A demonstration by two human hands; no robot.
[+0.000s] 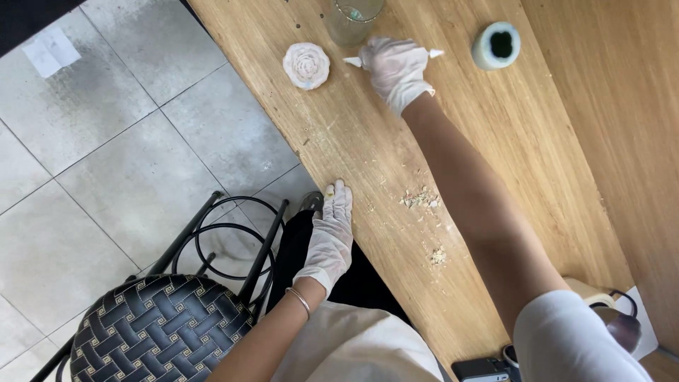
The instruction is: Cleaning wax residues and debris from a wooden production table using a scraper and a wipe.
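My right hand [395,68], in a white glove, reaches far across the wooden table [368,148] and is closed on a thin white pointed tool [433,53] whose two tips stick out on either side of the fist. A white flower-shaped carving [306,65] lies just left of that hand. My left hand [331,237], also gloved, rests flat on the table's near edge with fingers together and holds nothing.
A clear glass [351,18] stands behind the right hand. A pale round cup with a dark inside [496,44] sits to the right. Pale shavings [421,200] litter the wood. A woven black stool [159,329] stands on the tiled floor at left.
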